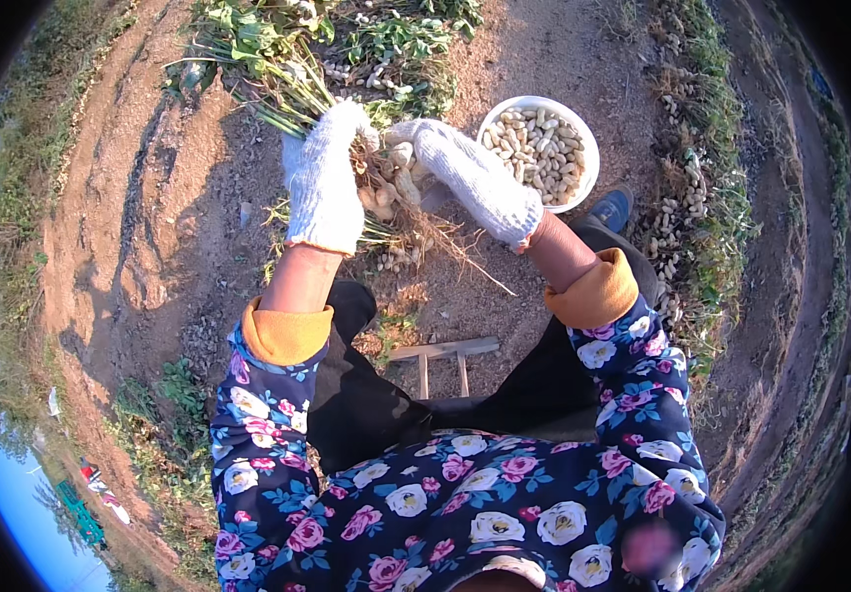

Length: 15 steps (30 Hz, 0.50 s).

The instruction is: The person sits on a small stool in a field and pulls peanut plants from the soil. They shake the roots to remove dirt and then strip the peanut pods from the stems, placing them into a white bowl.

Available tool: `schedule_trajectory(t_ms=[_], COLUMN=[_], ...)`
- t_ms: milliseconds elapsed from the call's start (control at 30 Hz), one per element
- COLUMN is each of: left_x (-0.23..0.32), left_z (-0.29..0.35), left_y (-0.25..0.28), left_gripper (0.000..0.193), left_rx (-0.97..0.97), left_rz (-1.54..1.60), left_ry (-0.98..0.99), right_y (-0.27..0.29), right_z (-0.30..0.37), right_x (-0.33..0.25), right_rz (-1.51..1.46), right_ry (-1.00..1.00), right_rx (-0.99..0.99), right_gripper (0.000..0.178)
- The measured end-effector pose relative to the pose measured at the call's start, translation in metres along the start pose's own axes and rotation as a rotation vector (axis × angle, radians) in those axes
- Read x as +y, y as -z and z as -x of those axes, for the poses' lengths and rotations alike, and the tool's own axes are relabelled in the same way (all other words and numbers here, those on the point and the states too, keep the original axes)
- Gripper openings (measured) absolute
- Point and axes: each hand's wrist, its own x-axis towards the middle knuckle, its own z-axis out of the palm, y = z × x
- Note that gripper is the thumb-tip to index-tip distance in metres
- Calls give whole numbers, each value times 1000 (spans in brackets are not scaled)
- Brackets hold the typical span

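My left hand [329, 183], in a white knit glove, is closed round the stems of a pulled peanut plant [292, 94]. Its green leafy tops point away to the upper left, and thin brown roots [437, 233] trail toward the lower right. Pale peanut pods [384, 189] hang in a cluster between my hands. Also gloved in white, my right hand [473, 178] reaches in from the right, fingers curled at the pods; its fingertips are partly hidden. Just right of it stands a white bucket [592, 158] holding many loose peanuts [536, 148].
More peanut plants [396, 54] with pods lie on the soil ahead. A long row of pulled plants [692, 187] runs down the right side. A wooden stool frame [445, 349] shows between my legs. My blue shoe [611, 210] is beside the bucket.
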Motion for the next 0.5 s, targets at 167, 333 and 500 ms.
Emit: schedule_trajectory(t_ms=[167,333,500], left_x=[-4,9,20], left_z=[1,9,22], left_y=[1,-3,-16], left_gripper=[14,15,10], left_rx=[-27,-54,33], left_rz=[26,-42,2], left_ry=[44,46,126], right_y=[-8,-4,-15], right_z=[-2,-8,-6], right_x=[6,16,12], right_rz=[421,-22,87], right_ry=[101,66,42], right_rx=[10,38,119], right_gripper=[60,36,35])
